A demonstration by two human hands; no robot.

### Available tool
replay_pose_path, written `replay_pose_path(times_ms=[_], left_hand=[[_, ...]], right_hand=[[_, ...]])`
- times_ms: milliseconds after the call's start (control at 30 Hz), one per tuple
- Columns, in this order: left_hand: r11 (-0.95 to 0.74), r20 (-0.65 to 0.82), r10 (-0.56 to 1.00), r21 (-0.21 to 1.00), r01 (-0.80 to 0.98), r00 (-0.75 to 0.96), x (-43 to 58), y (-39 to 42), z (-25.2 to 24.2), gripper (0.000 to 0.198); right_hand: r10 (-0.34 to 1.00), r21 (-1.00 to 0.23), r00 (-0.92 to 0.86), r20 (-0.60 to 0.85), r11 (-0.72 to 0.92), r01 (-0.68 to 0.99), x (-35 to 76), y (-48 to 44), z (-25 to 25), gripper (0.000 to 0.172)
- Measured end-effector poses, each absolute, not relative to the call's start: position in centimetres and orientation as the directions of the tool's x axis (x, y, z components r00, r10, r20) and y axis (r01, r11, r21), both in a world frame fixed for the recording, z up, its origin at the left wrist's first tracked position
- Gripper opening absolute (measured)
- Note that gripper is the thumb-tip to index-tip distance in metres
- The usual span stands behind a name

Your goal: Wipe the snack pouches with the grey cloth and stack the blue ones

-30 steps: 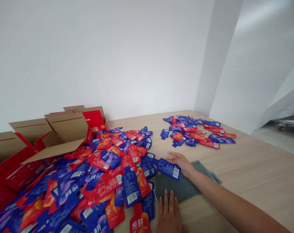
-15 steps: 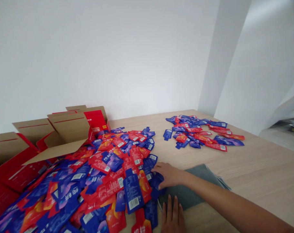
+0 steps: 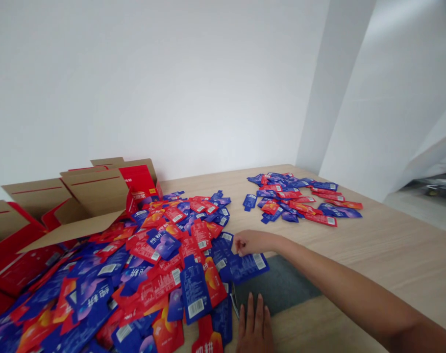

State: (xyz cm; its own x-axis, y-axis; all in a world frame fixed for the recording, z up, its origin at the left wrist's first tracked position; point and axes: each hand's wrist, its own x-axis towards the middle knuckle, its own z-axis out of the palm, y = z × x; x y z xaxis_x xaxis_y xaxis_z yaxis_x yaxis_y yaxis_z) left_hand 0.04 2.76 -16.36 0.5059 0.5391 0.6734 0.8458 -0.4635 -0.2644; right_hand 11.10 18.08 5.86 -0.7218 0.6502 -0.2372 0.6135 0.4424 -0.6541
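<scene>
My right hand (image 3: pixel 254 241) is closed on a blue pouch (image 3: pixel 249 267) at the right edge of a large heap of pouches. The pouch hangs from my fingers with its barcode showing, partly over a flat dark-grey sheet (image 3: pixel 291 289), perhaps a bag or cloth. My left hand (image 3: pixel 256 326) lies flat with fingers stretched out at the near edge of that sheet, holding nothing. Just left of it are a blue pouch with a barcode (image 3: pixel 195 289) and a red-orange one (image 3: pixel 214 282). My right forearm covers part of the sheet.
Open red cardboard boxes (image 3: pixel 94 191) with raised brown flaps stand at the left, behind the heap of red and blue pouches (image 3: pixel 142 284). A smaller group of pouches (image 3: pixel 291 194) lies farther back on the wooden table (image 3: pixel 384 250). A white wall (image 3: pixel 208 88) rises behind.
My right hand has closed on a blue pouch and raised one end of it, exposing its barcode. My left hand stays flat. The view has shifted slightly to the right.
</scene>
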Motion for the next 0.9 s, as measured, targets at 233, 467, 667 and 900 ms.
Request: replay_pose_path(times_ms=[233, 467, 667, 900], left_hand=[[-0.463, 0.723, 0.505, -0.234, 0.855, 0.471, -0.2, 2.9, -15.4, 0.03], [-0.51, 0.776, 0.434, -0.207, 0.835, 0.457, -0.1, 3.0, -14.3, 0.033], [-0.446, 0.707, 0.494, -0.294, 0.845, 0.507, -0.1, 2.9, -16.2, 0.032], [-0.459, 0.632, 0.571, -0.284, 0.842, 0.525, -0.5, 3.1, -16.4, 0.033]], right_hand=[[0.709, -0.872, -0.697, 0.106, 0.404, 0.278, 4.6, 22.4, 9.0, 0.019], [0.967, -0.689, -0.224, 0.118, 0.243, 0.683, 9.2, 25.9, 3.6, 0.035], [0.996, -0.347, -0.065, 0.058, 0.081, 0.934, 19.1, 25.7, -1.8, 0.044], [0.995, -0.083, -0.091, 0.048, 0.095, 0.992, 23.1, 26.2, -3.3, 0.052]])
